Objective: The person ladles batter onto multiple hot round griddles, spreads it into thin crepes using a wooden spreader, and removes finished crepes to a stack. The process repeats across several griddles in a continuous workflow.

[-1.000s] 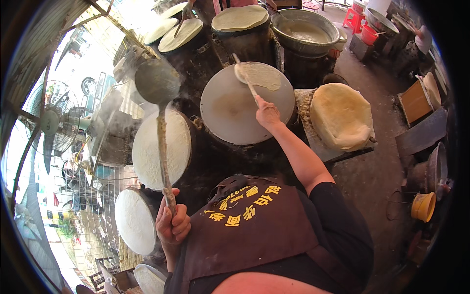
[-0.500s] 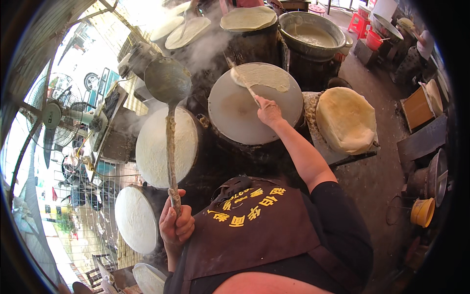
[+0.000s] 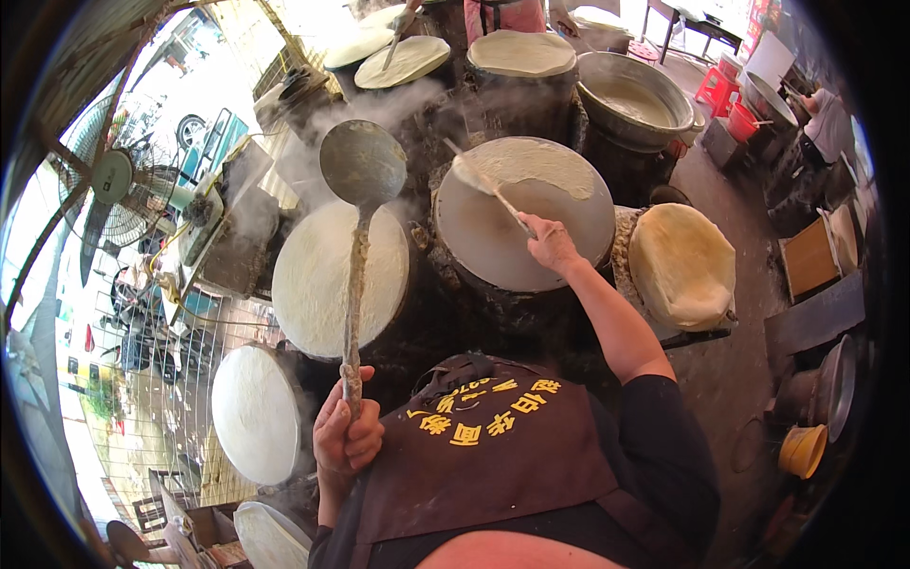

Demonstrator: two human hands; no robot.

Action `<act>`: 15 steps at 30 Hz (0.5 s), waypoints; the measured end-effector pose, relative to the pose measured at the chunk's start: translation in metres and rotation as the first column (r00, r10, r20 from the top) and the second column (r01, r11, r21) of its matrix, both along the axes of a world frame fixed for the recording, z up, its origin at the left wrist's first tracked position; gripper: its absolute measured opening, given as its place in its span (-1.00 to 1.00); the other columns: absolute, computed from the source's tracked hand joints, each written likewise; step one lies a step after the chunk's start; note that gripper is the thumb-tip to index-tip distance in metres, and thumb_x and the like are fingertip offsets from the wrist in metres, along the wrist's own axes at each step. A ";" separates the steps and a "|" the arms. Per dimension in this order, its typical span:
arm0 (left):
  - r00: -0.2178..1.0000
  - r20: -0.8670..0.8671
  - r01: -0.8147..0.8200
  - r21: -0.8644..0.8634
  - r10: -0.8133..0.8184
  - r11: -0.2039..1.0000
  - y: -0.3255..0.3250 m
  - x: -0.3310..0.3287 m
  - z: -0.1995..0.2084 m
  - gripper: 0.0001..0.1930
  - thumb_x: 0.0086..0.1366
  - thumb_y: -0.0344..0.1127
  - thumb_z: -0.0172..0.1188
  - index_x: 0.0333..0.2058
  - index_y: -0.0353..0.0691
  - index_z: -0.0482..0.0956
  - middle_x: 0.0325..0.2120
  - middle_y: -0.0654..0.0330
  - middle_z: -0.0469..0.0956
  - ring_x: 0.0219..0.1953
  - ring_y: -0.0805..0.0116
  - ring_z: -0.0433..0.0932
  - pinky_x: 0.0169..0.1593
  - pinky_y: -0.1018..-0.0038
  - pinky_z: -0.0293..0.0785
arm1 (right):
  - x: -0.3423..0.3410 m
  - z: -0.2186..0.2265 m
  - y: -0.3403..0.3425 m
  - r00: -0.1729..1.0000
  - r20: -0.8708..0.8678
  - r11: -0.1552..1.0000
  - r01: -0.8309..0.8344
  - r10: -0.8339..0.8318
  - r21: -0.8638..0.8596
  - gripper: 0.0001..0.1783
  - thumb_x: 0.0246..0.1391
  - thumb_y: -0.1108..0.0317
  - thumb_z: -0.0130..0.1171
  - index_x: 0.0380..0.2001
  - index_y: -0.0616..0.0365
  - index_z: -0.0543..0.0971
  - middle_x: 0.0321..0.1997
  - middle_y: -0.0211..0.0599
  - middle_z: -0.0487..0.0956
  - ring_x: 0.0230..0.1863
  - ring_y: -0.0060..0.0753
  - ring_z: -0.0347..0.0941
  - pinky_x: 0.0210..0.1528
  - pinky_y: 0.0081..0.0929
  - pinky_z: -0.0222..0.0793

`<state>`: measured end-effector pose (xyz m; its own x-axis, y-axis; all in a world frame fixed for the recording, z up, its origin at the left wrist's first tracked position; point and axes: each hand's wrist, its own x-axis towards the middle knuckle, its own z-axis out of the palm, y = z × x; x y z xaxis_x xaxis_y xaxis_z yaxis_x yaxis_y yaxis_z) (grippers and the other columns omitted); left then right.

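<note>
My left hand (image 3: 348, 434) is closed round the lower end of a long-handled ladle (image 3: 363, 169), held upright with its big round bowl at the top. My right hand (image 3: 554, 243) grips the handle of a batter spreader (image 3: 493, 188). The spreader's head rests on a round griddle (image 3: 474, 228), at the upper left of its surface. A pale layer of batter (image 3: 550, 164) covers the griddle's far side and reaches round to the right; the near part shows bare grey. Left of it, behind the ladle handle, is another round griddle covered by a white sheet of batter (image 3: 318, 284).
Stacked round flatbreads (image 3: 681, 266) sit on a stand right of the griddle. A large metal pot of batter (image 3: 635, 100) stands beyond. More batter-covered griddles (image 3: 254, 414) lie at left and far back. Steam drifts near the ladle. A fan (image 3: 112, 176) stands left. People work in the background.
My right hand has swept the spreader leftward along the griddle's far side, and the batter now reaches further round to the right. The whole view has shifted a little; my left hand still holds the ladle.
</note>
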<state>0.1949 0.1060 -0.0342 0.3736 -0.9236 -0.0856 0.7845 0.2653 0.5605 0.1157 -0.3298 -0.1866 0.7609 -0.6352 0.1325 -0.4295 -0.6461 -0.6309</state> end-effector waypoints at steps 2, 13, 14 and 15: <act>1.000 0.000 -0.023 0.001 0.023 1.000 0.002 -0.002 0.000 -0.46 0.44 -0.20 -0.09 0.28 -0.26 0.01 -0.65 0.33 0.17 -0.77 0.68 0.03 -0.80 0.73 0.02 | -0.011 0.000 -0.011 0.986 0.098 0.989 -0.140 0.136 0.037 -0.41 -0.12 0.45 0.05 0.10 -0.06 0.44 -0.06 -0.06 0.56 -0.08 0.05 0.51 0.02 -0.21 0.42; 0.989 -0.037 -0.140 0.034 0.142 0.990 -0.028 -0.037 0.006 -0.44 0.42 -0.19 -0.05 0.29 -0.24 0.02 -0.67 0.35 0.16 -0.78 0.70 0.04 -0.81 0.74 0.02 | -0.023 0.001 -0.039 0.973 0.071 0.953 -0.227 0.217 0.200 -0.42 -0.11 0.46 0.10 0.09 -0.06 0.47 -0.18 -0.02 0.60 -0.15 -0.10 0.56 -0.05 -0.34 0.44; 0.987 -0.036 -0.157 0.036 0.158 0.987 -0.031 -0.041 0.006 -0.44 0.42 -0.19 -0.04 0.29 -0.24 0.02 -0.67 0.36 0.16 -0.78 0.70 0.04 -0.81 0.74 0.02 | -0.032 0.016 -0.040 0.968 0.032 0.941 -0.251 0.250 0.227 -0.42 -0.11 0.46 0.10 0.09 -0.07 0.47 -0.18 -0.02 0.60 -0.15 -0.12 0.56 -0.06 -0.35 0.44; 0.984 -0.033 -0.172 0.040 0.173 0.984 -0.033 -0.045 0.007 -0.44 0.42 -0.18 -0.04 0.28 -0.25 0.03 -0.67 0.36 0.16 -0.78 0.70 0.03 -0.81 0.74 0.02 | -0.037 0.024 -0.043 0.959 -0.005 0.928 -0.272 0.282 0.255 -0.42 -0.11 0.46 0.11 0.09 -0.07 0.47 -0.18 -0.02 0.60 -0.15 -0.13 0.56 -0.06 -0.35 0.43</act>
<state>0.1497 0.0732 -0.0272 0.5230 -0.8417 -0.1345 0.7486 0.3781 0.5446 0.0783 -0.3728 -0.1621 0.9126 -0.4071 -0.0376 -0.2848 -0.5670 -0.7729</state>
